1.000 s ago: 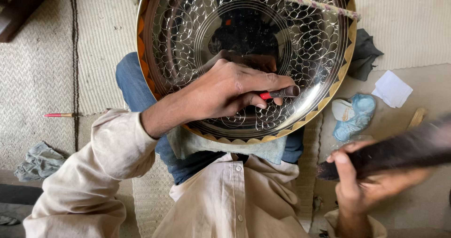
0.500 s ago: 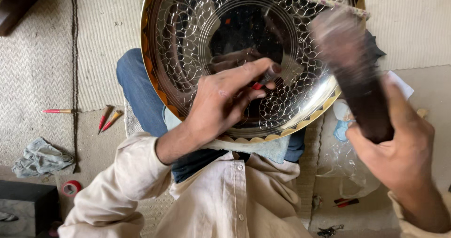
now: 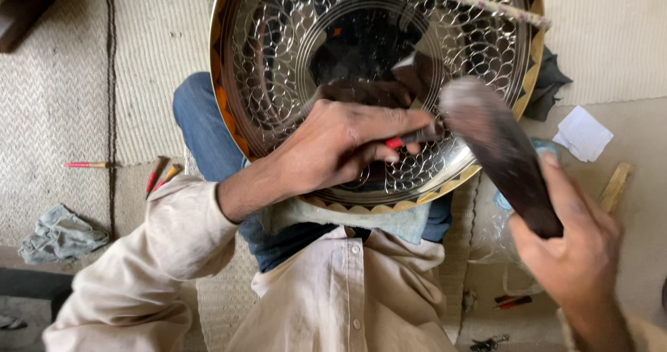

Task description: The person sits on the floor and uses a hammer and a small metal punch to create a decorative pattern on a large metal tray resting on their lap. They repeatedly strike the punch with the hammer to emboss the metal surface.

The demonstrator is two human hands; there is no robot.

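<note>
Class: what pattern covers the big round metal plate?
Overlapping scale-like loops on the plate; head view.

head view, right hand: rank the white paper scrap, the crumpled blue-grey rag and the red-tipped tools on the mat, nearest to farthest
From the right hand:
1. White paper scrap, just above it on the right.
2. Red-tipped tools, on the mat left of the knee.
3. Crumpled blue-grey rag, at the far left.

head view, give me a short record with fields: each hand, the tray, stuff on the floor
left hand: left hand pinches a red-handled chisel, tip on the tray
right hand: right hand holds a dark wooden mallet, its head close by the chisel
tray: round engraved metal tray with scalloped pattern and brass rim, propped on the lap
floor: red-handled tools, crumpled grey cloth, white paper
</note>
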